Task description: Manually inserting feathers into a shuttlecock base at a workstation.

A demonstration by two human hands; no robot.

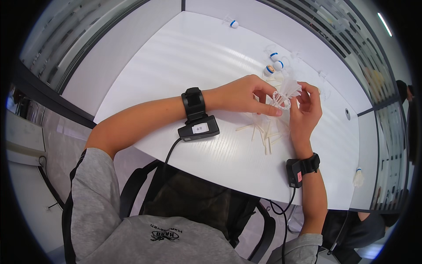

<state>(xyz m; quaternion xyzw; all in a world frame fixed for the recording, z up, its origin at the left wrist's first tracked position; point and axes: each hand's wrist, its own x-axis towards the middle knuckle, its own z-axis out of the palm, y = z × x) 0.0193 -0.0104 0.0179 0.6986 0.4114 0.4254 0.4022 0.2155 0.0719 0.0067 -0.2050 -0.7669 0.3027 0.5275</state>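
Over a white table [189, 57], my left hand [244, 94] and my right hand [305, 108] both grip one white feather shuttlecock [285, 93]. The left thumb and forefinger pinch its lower ring from the left. The right fingers hold its feathered side from the right. Several loose white feather pieces [263, 132] lie on the table just below the hands. Each wrist carries a black strap with a small black box and cable.
Three shuttlecocks with blue-banded cork heads [273, 64] lie just beyond the hands, and another [233, 23] lies at the far table edge. One more shuttlecock [358, 176] sits near the right edge. A black chair [193, 198] is under me. Glass walls surround the table.
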